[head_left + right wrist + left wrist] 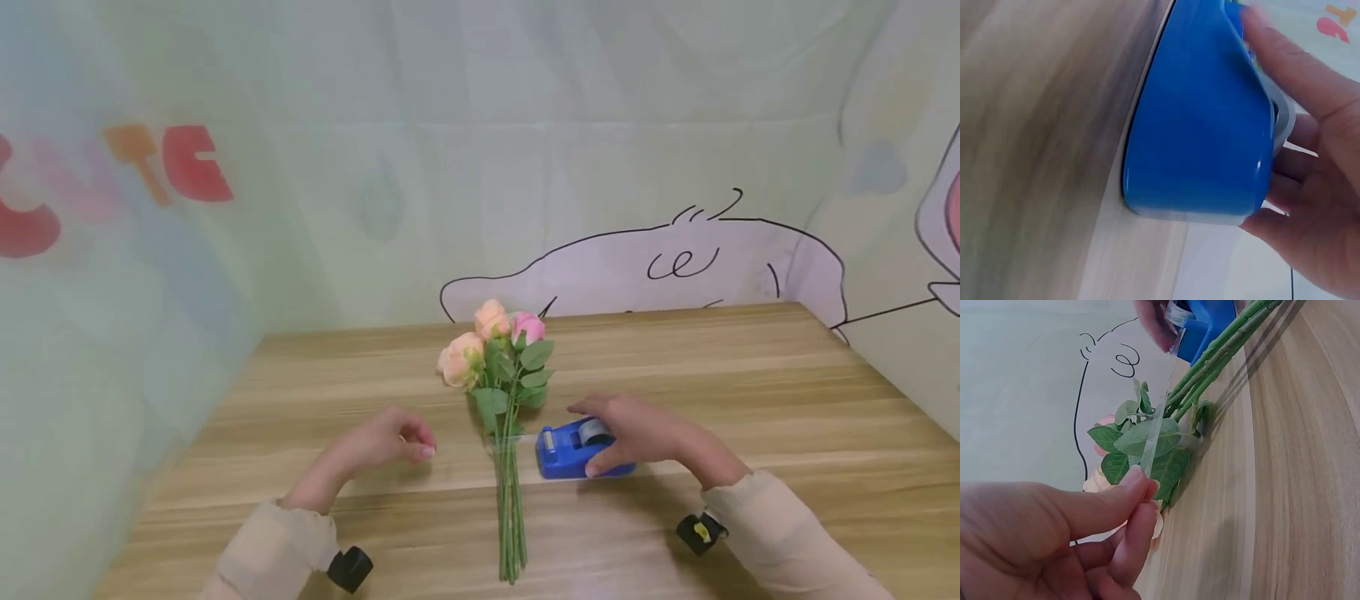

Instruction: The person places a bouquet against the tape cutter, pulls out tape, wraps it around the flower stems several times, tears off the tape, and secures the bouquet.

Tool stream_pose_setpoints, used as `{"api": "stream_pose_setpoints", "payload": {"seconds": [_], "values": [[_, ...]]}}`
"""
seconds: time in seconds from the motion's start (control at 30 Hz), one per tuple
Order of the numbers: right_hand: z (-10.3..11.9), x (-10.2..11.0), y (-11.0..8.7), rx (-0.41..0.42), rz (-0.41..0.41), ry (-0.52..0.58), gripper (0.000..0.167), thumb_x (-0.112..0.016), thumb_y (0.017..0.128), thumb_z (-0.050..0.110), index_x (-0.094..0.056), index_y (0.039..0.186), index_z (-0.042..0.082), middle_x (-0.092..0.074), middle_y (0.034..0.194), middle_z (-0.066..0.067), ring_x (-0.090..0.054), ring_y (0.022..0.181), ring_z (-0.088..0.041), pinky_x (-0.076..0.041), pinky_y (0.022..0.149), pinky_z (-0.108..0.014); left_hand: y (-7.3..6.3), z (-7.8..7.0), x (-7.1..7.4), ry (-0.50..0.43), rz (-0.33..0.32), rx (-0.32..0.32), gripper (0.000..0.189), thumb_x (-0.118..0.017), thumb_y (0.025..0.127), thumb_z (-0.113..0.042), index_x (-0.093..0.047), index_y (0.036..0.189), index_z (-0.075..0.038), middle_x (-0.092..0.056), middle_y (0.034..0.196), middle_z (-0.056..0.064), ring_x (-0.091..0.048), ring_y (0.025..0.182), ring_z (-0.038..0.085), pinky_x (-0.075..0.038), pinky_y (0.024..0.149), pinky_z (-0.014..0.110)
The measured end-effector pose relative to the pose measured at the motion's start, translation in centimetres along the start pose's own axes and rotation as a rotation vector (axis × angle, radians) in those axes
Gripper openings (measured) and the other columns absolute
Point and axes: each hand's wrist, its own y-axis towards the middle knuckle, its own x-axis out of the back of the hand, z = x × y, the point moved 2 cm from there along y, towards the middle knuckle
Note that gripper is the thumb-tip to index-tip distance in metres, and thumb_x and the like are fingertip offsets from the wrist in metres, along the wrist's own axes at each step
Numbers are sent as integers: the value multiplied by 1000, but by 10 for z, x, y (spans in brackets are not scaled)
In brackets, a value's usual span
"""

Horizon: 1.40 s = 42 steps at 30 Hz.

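Note:
A strip of clear tape runs taut from the blue tape dispenser across the flower stems. My left hand pinches the free end between thumb and fingers, left of the stems. On the right, my right hand holds the dispenser from above, thumb on the near side and fingers over the far side. A roll of tape sits in the dispenser. The bunch lies on the table with two peach blooms and a pink one at the far end.
The wood-grain table ends at a fabric backdrop with printed letters and a cartoon drawing. Black wrist cameras hang at both sleeves. Green leaves spread below the blooms.

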Motion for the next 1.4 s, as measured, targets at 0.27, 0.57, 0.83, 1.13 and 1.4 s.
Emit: {"api": "stream_pose_setpoints", "payload": {"seconds": [0.27, 0.57, 0.83, 1.13, 1.4], "values": [[38, 0, -2, 63, -397, 123, 26, -68, 85, 17, -65, 106, 2, -66, 100, -5, -63, 88, -19, -54, 74, -31, -1, 0, 0, -11, 4, 11, 7, -64, 86, -5, -64, 88, 1, -61, 80, 4, -54, 74, 16, -48, 70, 35], [70, -47, -9, -244, -111, 882, 34, -64, 83, 7, -57, 109, -14, -65, 93, -11, -61, 78, -17, -53, 70, -28, -1, -2, 0, 10, 0, 34, 7, -63, 86, -6, -64, 89, 0, -62, 81, 3, -56, 75, 15, -49, 72, 36], [81, -74, -1, -518, -191, 1193, 48, -60, 81, 3, -42, 116, -25, -60, 100, -20, -62, 80, -19, -54, 78, -36, -2, -3, -2, 1, -6, 36, 7, -64, 86, -5, -64, 88, 1, -62, 80, 4, -55, 74, 15, -49, 71, 36], [98, -79, 19, -666, -316, 1044, 55, -74, 77, 11, -48, 115, -19, -61, 87, -13, -56, 62, -15, -53, 61, -30, -2, -2, -1, -9, -4, 27, 7, -64, 86, -4, -64, 89, 2, -61, 79, 4, -54, 73, 15, -49, 71, 36], [101, -83, 29, -683, -422, 802, 53, -83, 65, 16, -59, 105, -11, -63, 94, -13, -57, 66, -15, -50, 57, -27, -5, -2, -2, -16, 4, -12, 8, -64, 85, -5, -63, 88, 2, -62, 81, 6, -56, 74, 15, -51, 70, 37]]}}
